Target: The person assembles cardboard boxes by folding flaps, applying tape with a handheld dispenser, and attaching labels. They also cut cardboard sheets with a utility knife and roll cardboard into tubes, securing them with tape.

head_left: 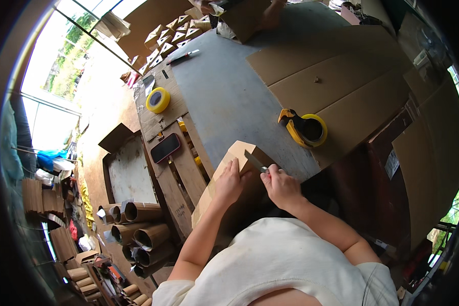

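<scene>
Fingers of the right hand (282,186) are curled shut round the handle of a knife (256,161), its grey blade pointing up and away onto the top face of a cardboard box (229,153). Those of the left hand (228,182) lie pressed together and flat on the same box, just left of the blade, with the fingertips close to the cutting edge. The box sits at the near edge of the grey table (229,92), partly overhanging it and leaning toward the person's body.

Just beyond, on the table's right, a yellow tape dispenser (303,128) rests at the edge of a large flat cardboard sheet (336,76). To the left, on a wooden pallet (176,168), lie a dark phone (165,148) and a yellow tape roll (158,100). Farther out, cardboard tubes (143,229) are heaped on the floor at lower left, and small folded boxes (168,38) line the table's far corner, where another person's hand (273,13) is at work.

As I judge it, the main risk is the blade slipping sideways into the left fingertips, since they brace the box so near it. The box, only half supported, could also tip or slide under pressure, sending the blade off its line or toward the body.
</scene>
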### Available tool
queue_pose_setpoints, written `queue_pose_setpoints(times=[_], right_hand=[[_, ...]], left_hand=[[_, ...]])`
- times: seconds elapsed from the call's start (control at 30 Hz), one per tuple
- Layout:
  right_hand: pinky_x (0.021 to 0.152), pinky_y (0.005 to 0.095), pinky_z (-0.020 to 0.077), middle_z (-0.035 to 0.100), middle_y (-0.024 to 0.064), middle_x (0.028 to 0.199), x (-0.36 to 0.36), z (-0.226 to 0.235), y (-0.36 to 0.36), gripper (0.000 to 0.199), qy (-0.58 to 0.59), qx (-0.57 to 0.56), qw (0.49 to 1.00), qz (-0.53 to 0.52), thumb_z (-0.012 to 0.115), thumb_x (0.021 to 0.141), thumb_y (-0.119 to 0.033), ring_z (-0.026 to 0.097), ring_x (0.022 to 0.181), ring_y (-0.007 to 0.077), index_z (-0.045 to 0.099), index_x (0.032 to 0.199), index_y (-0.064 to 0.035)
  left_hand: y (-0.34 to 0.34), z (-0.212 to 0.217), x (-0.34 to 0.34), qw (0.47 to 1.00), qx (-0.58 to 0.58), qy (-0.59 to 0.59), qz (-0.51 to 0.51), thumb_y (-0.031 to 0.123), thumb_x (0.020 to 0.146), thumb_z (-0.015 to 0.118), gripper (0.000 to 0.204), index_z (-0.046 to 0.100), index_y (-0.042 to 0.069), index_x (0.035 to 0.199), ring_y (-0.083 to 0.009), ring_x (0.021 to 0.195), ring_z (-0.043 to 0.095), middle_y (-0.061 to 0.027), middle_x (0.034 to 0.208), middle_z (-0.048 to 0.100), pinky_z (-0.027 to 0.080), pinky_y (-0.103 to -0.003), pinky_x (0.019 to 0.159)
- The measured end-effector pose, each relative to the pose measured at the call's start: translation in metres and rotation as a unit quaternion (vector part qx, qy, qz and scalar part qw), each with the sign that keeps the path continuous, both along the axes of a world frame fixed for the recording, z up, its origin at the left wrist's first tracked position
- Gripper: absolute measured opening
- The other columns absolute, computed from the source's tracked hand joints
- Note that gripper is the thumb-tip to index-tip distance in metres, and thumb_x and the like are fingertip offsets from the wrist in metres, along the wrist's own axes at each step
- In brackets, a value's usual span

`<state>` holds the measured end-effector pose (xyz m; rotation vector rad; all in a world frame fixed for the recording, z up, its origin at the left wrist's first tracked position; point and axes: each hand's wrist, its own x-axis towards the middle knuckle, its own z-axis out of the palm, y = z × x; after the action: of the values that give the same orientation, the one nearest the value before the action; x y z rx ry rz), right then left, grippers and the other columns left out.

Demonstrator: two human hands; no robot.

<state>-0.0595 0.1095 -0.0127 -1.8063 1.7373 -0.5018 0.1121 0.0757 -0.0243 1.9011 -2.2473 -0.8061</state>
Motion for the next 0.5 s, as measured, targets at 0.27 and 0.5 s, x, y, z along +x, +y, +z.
queue_pose_setpoints(times=[0.27, 0.5], right_hand=[[0.054, 0.0423, 0.0507, 0.058, 0.0196, 0.066, 0.025, -0.003, -0.031, 0.030, 0.046, 0.002, 0.999, 0.017, 0.043, 0.090, -0.035, 0.061, 0.060, 0.0351, 0.044, 0.084, -0.0050], [0.053, 0.0408, 0.0498, 0.062, 0.0198, 0.073, -0.068, -0.050, -0.032, 0.034, 0.070, 0.070, 0.986, -0.131, 0.038, 0.091, -0.035, 0.062, 0.062, 0.0336, 0.046, 0.086, -0.0026]], left_hand=[[-0.008, -0.002, 0.002, 1.000, 0.009, 0.015, 0.006, 0.029, 0.080, 0.060, 0.060, 0.038, -0.004, 0.125, -0.0354, 0.111, 0.049, -0.0265, 0.123, 0.046, 0.044, -0.040, 0.086], [-0.005, 0.008, -0.002, 0.999, 0.019, -0.031, 0.014, 0.035, 0.082, 0.058, 0.062, 0.037, -0.003, 0.126, -0.0352, 0.110, 0.050, -0.0253, 0.125, 0.045, 0.044, -0.040, 0.087]])
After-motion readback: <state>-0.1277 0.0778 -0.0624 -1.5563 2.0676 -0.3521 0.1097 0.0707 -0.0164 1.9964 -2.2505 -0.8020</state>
